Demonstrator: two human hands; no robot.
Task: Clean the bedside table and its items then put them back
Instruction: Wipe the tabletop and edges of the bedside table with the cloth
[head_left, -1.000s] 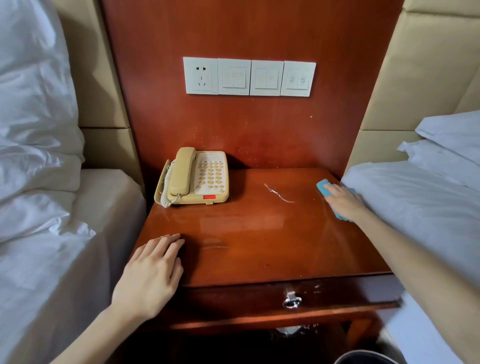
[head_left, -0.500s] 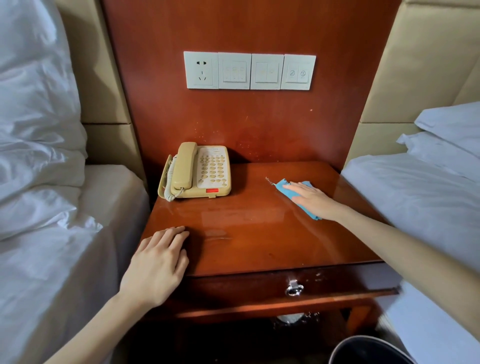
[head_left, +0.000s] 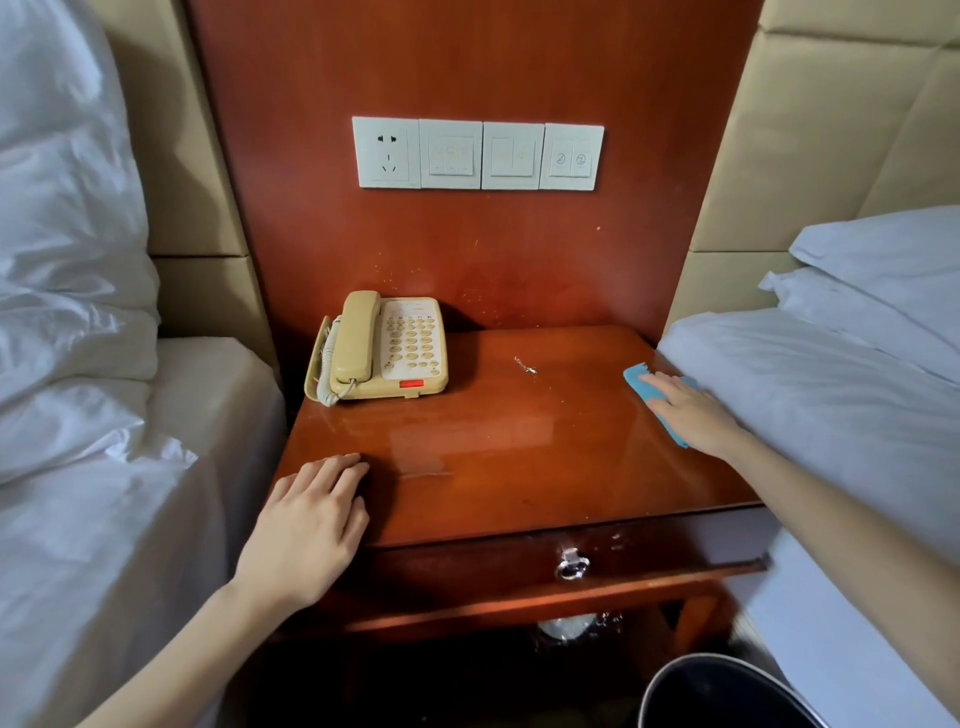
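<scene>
Left hand (head_left: 306, 525) lay flat, palm down, on the front-left corner of the wooden surface (head_left: 519, 457). Fingers straight and close together, tips pointing toward the back. It held nothing.

Right hand (head_left: 691, 410) was at the right edge of the surface, just beside the white bedding of the right bed (head_left: 831, 389). Fingers extended and pressed flat on a blue cloth (head_left: 636, 376). Cloth showed past the fingertips and below the heel of the hand; the rest was hidden under the palm. No curl round the cloth visible.

Beige telephone (head_left: 384, 345) sat at the back-left of the surface, handset in its cradle, coiled cord on its left side. A small pale scrap (head_left: 525, 365) lay on the wood between telephone and cloth, apart from both.

Drawer below had a metal ring pull (head_left: 571, 564). Row of white wall switches (head_left: 478, 154) on the panel above. Rim of a dark bin (head_left: 727, 696) at bottom right.
</scene>
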